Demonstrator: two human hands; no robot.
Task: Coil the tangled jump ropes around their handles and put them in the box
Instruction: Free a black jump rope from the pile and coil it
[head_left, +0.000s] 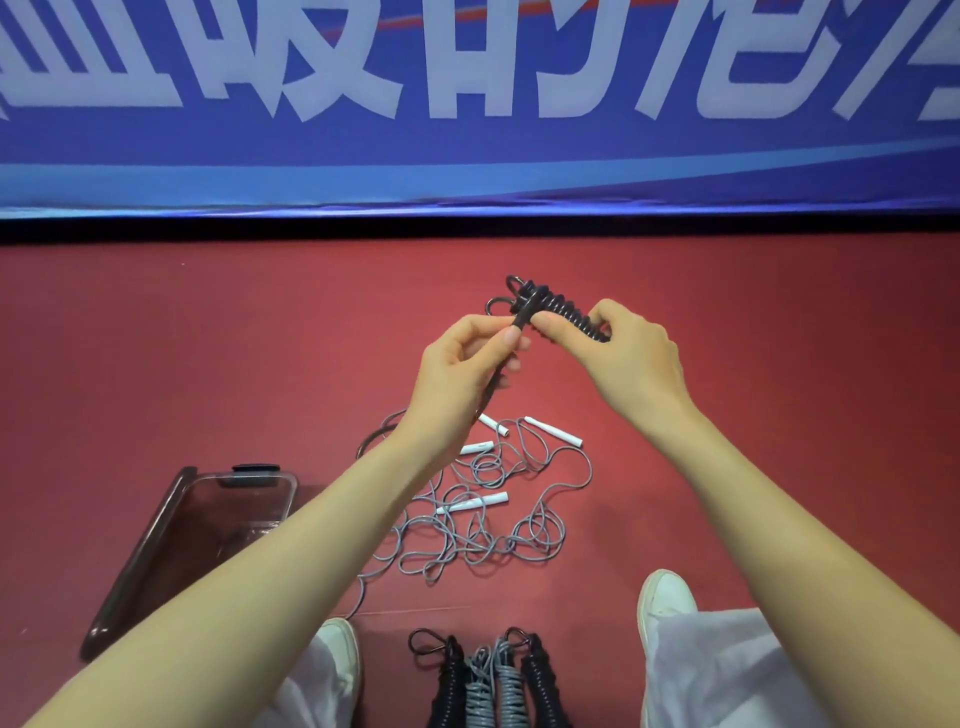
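A black jump rope (558, 306) is held up over the red floor, its cord wound in tight turns around one handle. My right hand (631, 358) grips that wound handle. My left hand (465, 364) pinches the second black handle, which slants down through its fingers. Below my hands lies a tangle of grey rope (485, 525) with white handles (553, 431). Several coiled ropes (491, 680), black and grey, lie between my feet. A clear box (171, 535) with a dark rim sits at the lower left, partly hidden by my left forearm.
A blue banner (467, 104) with large white characters stands along the far edge of the red floor (208, 338). My white shoes (665, 597) and light trousers are at the bottom.
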